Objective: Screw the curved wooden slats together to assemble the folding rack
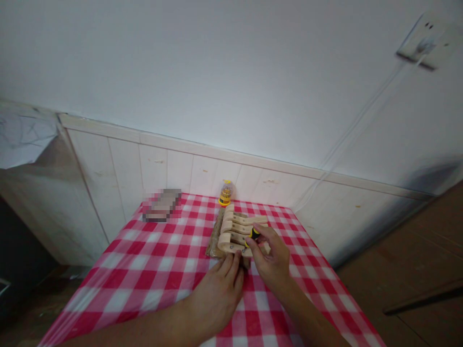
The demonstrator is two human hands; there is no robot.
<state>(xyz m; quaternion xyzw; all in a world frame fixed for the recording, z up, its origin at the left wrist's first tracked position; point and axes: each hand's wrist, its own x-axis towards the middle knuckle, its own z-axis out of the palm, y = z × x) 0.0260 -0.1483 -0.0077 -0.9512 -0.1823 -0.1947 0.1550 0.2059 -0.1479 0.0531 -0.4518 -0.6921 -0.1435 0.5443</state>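
A pale wooden piece with curved slats (226,231) and several screws lies on a brown, flat base, perhaps cardboard (214,241), on the table. My right hand (272,255) grips a small screwdriver (254,233) with a black and yellow handle, held over the slats' near right part. Its tip is hidden or too small to make out. My left hand (220,289) lies palm down at the near edge, its fingers stretched forward and the fingertips touching the wood.
Red and white checked cloth (144,270) covers the table. Behind the wooden piece stands a clear container with a yellow base and top (226,193). A blurred-out flat object (162,206) lies at the back left. The panelled wall (181,168) borders the far edge.
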